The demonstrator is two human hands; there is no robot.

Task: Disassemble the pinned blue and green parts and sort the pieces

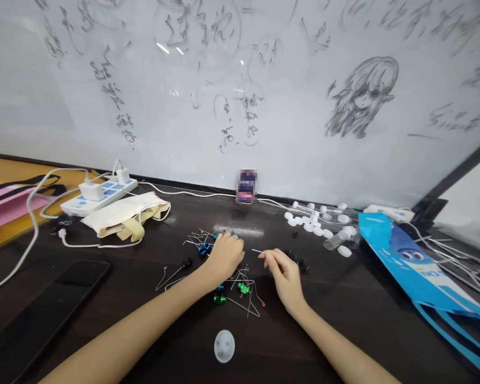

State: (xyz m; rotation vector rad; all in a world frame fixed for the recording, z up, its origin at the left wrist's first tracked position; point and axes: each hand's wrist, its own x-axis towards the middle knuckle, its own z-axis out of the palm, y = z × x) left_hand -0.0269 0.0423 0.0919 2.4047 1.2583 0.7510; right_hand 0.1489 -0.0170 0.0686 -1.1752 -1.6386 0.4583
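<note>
My left hand rests curled on a heap of thin metal wires with small blue, green and black beads on a dark table. Its fingers are closed over the pile, and what they grip is hidden. My right hand pinches a thin silver wire between thumb and forefinger, the wire pointing left toward the left hand. Blue beads lie just left of the left hand. Green beads lie below it. Small black beads sit just right of the right hand.
A white round cap lies near the front edge. White caps and clear tubes are at the back right, next to a blue bag. A cream cloth bag, a power strip and a black phone lie left.
</note>
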